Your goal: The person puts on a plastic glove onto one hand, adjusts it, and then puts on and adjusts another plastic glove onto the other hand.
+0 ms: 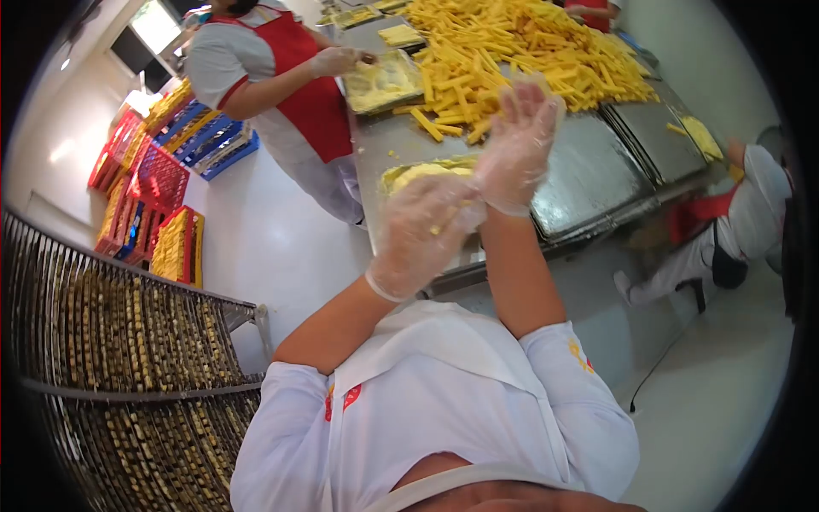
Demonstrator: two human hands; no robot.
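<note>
Both my hands wear clear plastic gloves. My left hand (424,232) is closed, pinching the plastic glove (509,207) near my right wrist. My right hand (522,141) is raised with its fingers stretched out, holding nothing. Just behind my left hand lies a tray with a pale yellow spread (418,173), partly hidden by the hand. A big heap of yellow sticks (478,51) covers the far part of the metal table (375,141), beyond my right hand. To the right of my right wrist lies a shiny metal tray (589,183).
A co-worker in a red apron (299,85) works at a yellow-smeared tray (384,83) on the left. Another person (751,205) is at the right. Stacked coloured crates (158,179) stand at the left wall, and a rack of filled trays (128,341) is close on my left.
</note>
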